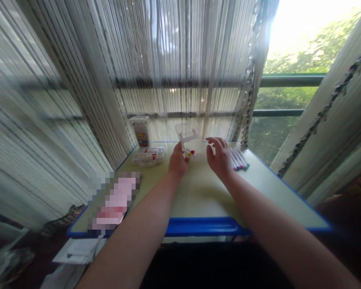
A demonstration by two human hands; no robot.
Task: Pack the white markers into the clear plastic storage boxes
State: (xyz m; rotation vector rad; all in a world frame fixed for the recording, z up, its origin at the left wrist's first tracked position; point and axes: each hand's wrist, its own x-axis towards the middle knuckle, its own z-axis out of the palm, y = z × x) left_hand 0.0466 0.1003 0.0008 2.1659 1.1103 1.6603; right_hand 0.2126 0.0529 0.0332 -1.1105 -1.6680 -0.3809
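Note:
A clear plastic box (201,149) stands toward the back of the table, its see-through lid (187,131) raised. Inside, near its left end, lie a few white markers with red and yellow ends (191,153). My left hand (178,161) grips the left side of the box, thumb on the near side. My right hand (219,155) is just right of the box, thumb and fingers apart with nothing visible between them. Beside that hand, several white markers (238,157) with pink, purple and green ends lie in a row, partly covered by the hand.
At the back left are a second closed clear case (149,155) and an upright white package (140,131). A blurred-out pinkish flat object (117,198) lies on the left. The table (198,192) has a blue edge, and string curtains (180,60) hang behind it.

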